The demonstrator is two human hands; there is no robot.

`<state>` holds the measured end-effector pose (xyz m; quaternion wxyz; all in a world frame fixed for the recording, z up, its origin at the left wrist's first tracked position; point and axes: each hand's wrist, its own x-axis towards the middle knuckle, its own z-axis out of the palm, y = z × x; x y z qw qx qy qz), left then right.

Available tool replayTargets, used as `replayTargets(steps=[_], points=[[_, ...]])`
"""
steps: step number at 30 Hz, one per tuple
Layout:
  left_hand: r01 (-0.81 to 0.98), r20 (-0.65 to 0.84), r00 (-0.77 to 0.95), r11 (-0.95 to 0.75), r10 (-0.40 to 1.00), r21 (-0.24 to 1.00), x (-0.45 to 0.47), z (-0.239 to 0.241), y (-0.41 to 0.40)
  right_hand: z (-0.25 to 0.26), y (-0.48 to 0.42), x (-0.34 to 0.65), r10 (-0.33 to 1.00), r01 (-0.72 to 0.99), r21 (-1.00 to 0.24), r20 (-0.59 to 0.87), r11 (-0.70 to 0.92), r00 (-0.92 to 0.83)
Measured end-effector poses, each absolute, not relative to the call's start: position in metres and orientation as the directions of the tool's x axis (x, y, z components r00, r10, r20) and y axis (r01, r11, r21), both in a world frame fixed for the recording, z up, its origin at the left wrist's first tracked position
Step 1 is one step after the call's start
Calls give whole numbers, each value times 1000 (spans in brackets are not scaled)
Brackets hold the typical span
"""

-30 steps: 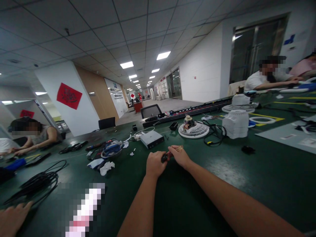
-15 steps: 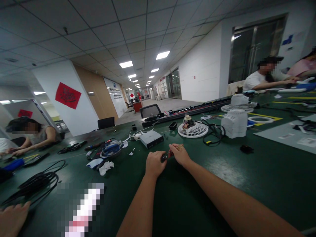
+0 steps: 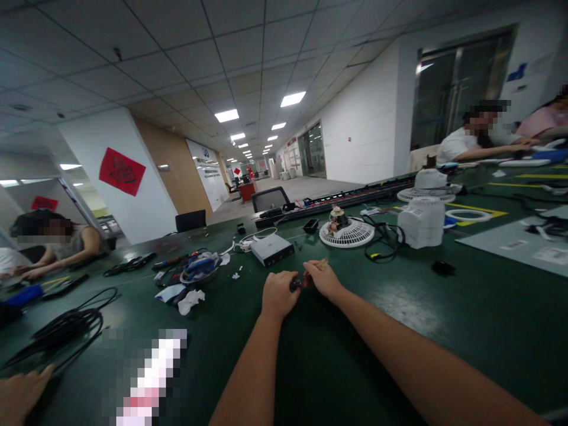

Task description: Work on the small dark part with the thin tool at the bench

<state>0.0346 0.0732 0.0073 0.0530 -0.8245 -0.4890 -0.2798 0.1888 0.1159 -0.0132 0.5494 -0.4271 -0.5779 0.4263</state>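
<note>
My left hand [image 3: 280, 294] is closed on a small dark, rounded piece [image 3: 294, 285], whose end shows at the thumb. Just to its right, my right hand [image 3: 323, 279] is pinched on a small slim thing with a tan end [image 3: 325, 262] and a reddish part near the fingertips. Its kind cannot be made out. The two hands almost meet above the green table [image 3: 306, 355]. Beyond them lies a silver and black box like a disc drive [image 3: 272, 249]. Farther right is a white fan grille [image 3: 347, 234] with a motor on top.
A white plastic housing [image 3: 421, 223] and a black cable stand at the right. To the left lie a bowl with blue cloth [image 3: 200, 267], crumpled white paper [image 3: 191, 302] and a coiled black cable [image 3: 66, 325]. Another person's hand [image 3: 24, 390] rests at the lower left.
Both hands stay almost in place. The tan end in my right hand has shifted slightly, and the dark piece in my left hand has turned a little.
</note>
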Motion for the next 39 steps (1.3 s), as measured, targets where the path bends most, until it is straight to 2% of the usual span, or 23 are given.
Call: replayTargets(steps=[5,9,11,15,27,31,36,39], points=[[828,533,368,-529,762,184,34,7,74,-9,112,188,956,-86,-955,288,283,-55],[836,528,365,-520,767,177,34,7,74,-9,112,188,929,41,-928,369,370,-24],[832,514,384,-529,767,167,34,7,73,-9,113,188,936,56,-934,352,353,-30],[824,533,395,-545,748,155,34,7,74,-9,114,189,960,-66,-960,275,271,-46],[839,479,398,-522,782,156,35,9,72,-10,113,189,935,19,-935,353,354,-33],[835,469,415,-532,780,145,34,9,72,-11,114,189,948,-48,-950,311,308,-71],[841,485,421,-530,767,107,35,7,73,-11,114,190,947,7,-947,321,321,-19],[841,480,425,-531,767,104,35,6,73,-9,113,189,953,-60,-954,297,293,-63]])
